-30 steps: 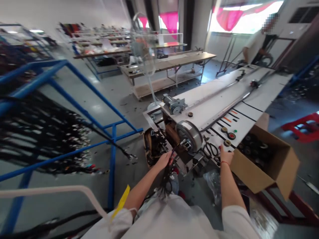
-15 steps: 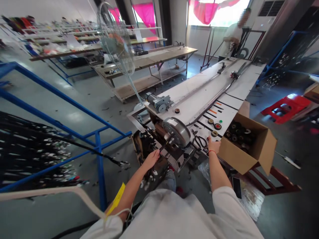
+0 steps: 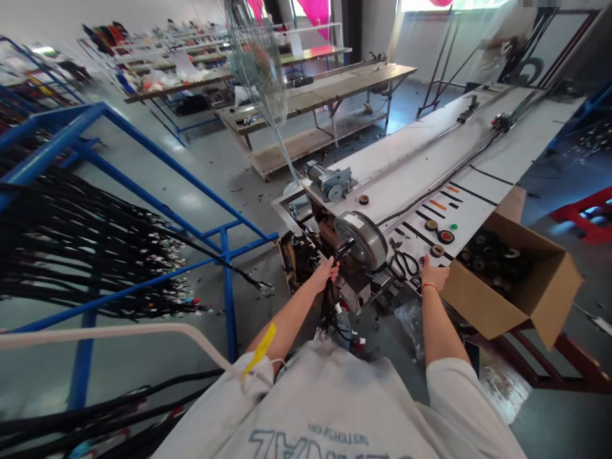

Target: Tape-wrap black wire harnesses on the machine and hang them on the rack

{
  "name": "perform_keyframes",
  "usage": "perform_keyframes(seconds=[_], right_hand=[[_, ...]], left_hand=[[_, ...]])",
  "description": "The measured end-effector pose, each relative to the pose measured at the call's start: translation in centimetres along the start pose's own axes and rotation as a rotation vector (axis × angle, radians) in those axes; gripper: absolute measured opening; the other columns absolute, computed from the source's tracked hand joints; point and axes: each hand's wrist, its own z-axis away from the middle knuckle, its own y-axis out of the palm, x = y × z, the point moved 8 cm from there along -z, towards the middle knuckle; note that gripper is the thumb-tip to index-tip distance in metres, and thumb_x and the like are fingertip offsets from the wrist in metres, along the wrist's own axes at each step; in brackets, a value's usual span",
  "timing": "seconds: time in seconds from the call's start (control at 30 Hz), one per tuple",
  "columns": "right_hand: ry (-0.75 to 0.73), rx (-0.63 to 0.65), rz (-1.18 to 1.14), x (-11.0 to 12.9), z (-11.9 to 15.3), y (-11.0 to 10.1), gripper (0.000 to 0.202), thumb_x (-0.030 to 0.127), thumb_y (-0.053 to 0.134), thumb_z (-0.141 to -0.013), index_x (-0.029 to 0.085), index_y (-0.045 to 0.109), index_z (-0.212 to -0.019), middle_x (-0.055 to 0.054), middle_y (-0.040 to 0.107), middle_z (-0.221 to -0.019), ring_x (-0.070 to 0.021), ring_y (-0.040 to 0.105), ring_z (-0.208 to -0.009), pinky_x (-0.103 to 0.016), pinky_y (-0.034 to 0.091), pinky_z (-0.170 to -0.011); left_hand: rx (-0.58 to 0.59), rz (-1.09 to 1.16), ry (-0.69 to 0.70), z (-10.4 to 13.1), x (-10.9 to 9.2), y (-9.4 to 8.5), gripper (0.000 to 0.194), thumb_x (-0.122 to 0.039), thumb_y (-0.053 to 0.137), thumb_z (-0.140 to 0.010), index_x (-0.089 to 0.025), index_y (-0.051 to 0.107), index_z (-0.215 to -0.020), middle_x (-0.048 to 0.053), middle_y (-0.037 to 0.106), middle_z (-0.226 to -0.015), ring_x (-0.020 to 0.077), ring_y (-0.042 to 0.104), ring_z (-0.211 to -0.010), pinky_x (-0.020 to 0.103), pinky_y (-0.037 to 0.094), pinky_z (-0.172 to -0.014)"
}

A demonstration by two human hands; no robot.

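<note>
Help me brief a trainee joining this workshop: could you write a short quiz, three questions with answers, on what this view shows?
1. Multiple choice: what does the left hand hold?
a) a roll of tape
b) black cables
c) a plastic bag

2. True or false: the scissors lie inside the cardboard box.

3. Fill in the missing colour: the metal rack on the left of the picture has a ____ frame.

Key:
1. b, black cables.
2. False; the scissors lie on the white table, outside the cardboard box.
3. Blue.
</note>
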Motion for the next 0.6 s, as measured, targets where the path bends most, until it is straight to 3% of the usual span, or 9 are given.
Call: perform_keyframes(seconds=[0.1, 0.2, 0.27, 0.33, 0.43, 0.6], right_hand=[[-0.01, -0.013, -0.004, -0.1, -0.2, 0.2, 0.086, 0.07, 0.061, -0.08, 0.007, 0.04, -0.135, -0.026, 0.051, -0.131, -0.0402, 0.054, -0.118, -0.048, 0.046, -0.098], [-0.003, -0.018, -0.005, -0.2, -0.3, 0.3, 0.086, 0.07, 0.061, -0.08, 0.007, 0.041, -0.135, -0.027, 0.051, -0.13, -0.0403, 0.055, -0.117, -0.048, 0.046, -0.098], [0.0, -0.016, -0.002, -0.2, -0.3, 0.3, 0.087, 0.07, 0.062, -0.079, 0.007, 0.041, -0.134, -0.028, 0.051, -0.13, -0.0404, 0.055, -0.118, -0.048, 0.045, -0.098], [0.004, -0.011, -0.003, -0.1, -0.2, 0.2, 0.086, 0.069, 0.062, -0.079, 0.007, 0.04, -0.135, -0.028, 0.051, -0.13, -0.0402, 0.054, -0.118, -0.048, 0.045, -0.099], [0.01, -0.003, -0.021, -0.1, -0.1, 0.1, 0.083, 0.066, 0.065, -0.079, 0.009, 0.041, -0.134, -0.027, 0.051, -0.13, -0.0395, 0.054, -0.12, -0.049, 0.045, -0.099], [0.009, -0.013, -0.045, -0.1, -0.1, 0.0, 0.083, 0.065, 0.067, -0.078, 0.008, 0.043, -0.133, -0.027, 0.052, -0.129, -0.0402, 0.054, -0.119, -0.05, 0.044, -0.099]], left_hand=[[0.101, 0.07, -0.137, 0.4, 0.7, 0.3, 0.038, -0.051, 0.057, -0.091, -0.015, 0.052, -0.081, -0.011, 0.03, -0.051, 0.0036, 0.029, -0.038, 0.015, 0.027, -0.042], [0.201, -0.008, -0.231, 1.9, 2.8, -0.2, 0.037, -0.051, 0.065, -0.086, -0.015, 0.055, -0.086, -0.005, 0.05, -0.06, 0.0082, 0.051, -0.051, 0.021, 0.044, -0.054], [0.232, -0.154, -0.214, 3.0, 4.4, -1.2, 0.04, -0.05, 0.073, -0.078, -0.014, 0.057, -0.086, 0.0, 0.061, -0.068, 0.0129, 0.061, -0.064, 0.025, 0.047, -0.064], [0.171, -0.282, -0.081, 3.8, 4.9, -2.8, 0.043, -0.052, 0.074, -0.075, -0.014, 0.058, -0.086, 0.001, 0.064, -0.071, 0.0143, 0.061, -0.068, 0.025, 0.047, -0.066], [-0.024, -0.409, 0.171, 4.6, 3.9, -4.8, 0.048, -0.064, 0.06, -0.08, -0.016, 0.056, -0.089, -0.003, 0.058, -0.062, 0.0135, 0.056, -0.06, 0.026, 0.045, -0.061], [-0.195, -0.714, 0.301, 4.1, 1.2, -3.8, 0.044, -0.057, 0.043, -0.093, -0.018, 0.055, -0.078, -0.005, 0.049, -0.053, 0.0125, 0.047, -0.05, 0.024, 0.037, -0.055]])
